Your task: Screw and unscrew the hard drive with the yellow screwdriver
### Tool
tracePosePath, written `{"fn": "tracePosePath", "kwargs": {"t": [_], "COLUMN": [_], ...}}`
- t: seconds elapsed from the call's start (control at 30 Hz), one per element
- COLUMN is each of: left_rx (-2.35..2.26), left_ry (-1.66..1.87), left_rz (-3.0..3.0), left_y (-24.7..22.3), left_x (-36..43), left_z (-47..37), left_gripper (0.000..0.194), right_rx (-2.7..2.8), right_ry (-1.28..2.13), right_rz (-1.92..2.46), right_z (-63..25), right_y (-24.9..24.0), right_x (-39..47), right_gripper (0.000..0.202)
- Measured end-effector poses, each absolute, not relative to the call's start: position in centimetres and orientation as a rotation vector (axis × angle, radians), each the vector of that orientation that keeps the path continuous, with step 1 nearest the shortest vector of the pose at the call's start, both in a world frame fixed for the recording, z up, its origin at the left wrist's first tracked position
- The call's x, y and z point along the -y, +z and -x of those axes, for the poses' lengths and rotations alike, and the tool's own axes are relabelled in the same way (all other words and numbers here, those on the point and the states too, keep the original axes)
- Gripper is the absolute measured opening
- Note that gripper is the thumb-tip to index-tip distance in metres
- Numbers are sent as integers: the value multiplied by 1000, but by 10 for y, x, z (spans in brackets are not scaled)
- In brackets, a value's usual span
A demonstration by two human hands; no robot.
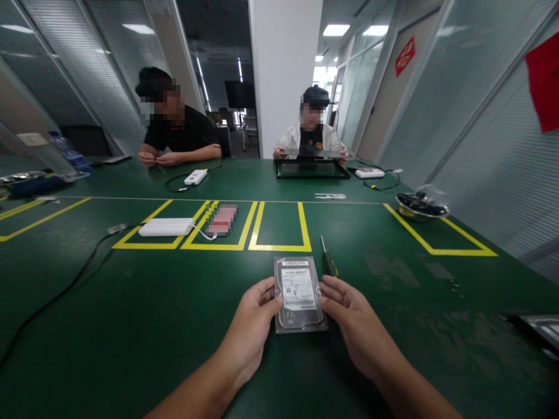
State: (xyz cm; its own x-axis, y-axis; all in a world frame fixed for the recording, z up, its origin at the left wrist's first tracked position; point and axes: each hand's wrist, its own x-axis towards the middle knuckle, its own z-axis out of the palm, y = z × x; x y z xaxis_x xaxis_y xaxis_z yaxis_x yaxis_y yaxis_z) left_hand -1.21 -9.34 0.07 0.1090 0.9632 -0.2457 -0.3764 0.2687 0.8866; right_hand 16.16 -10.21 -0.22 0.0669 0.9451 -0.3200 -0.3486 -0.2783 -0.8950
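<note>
A silver hard disk drive (299,291) with a white printed label faces up in front of me, over the green table. My left hand (257,314) grips its left edge, the thumb on the top rim. On the opposite edge, my right hand (349,311) holds it the same way, with the fingertips partly hidden. Just beyond my right fingers lies a screwdriver (329,263) with a dark and yellow handle, its shaft pointing away from me.
Yellow tape (279,248) marks boxes on the table (174,326). A white power bank (166,227) with cables sits left, beside a blurred pink phone (222,220). A metal bowl (421,208) stands right. Two people sit opposite; one holds a dark flat panel (312,155).
</note>
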Motion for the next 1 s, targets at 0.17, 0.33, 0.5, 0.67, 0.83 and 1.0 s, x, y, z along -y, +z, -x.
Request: {"fn": "tracePosePath", "kwargs": {"t": [0.17,0.33,0.5,0.67,0.83,1.0], "left_rx": [-1101,-1119,-1115,-1091,-1065,-1041], "left_ry": [1152,1197,1211,1202,1164,1112], "left_rz": [-802,-834,-809,-772,-798,-817], "left_y": [-2,-7,-11,-7,-3,0], "left_x": [91,85,81,82,87,90], "left_z": [14,17,19,20,19,22], "left_gripper": [43,39,41,46,45,48], "right_rx": [707,724,698,688,685,634], "right_ry": [1473,1474,1445,1513,1640,1639], "right_rz": [1207,1185,1229,1156,1019,1065], "right_z": [-159,-156,-150,-144,-142,-141], "right_y": [-1,-4,-7,-4,2,10], "right_x": [105,105,106,107,109,112], "right_gripper": [65,68,84,77,56,66]}}
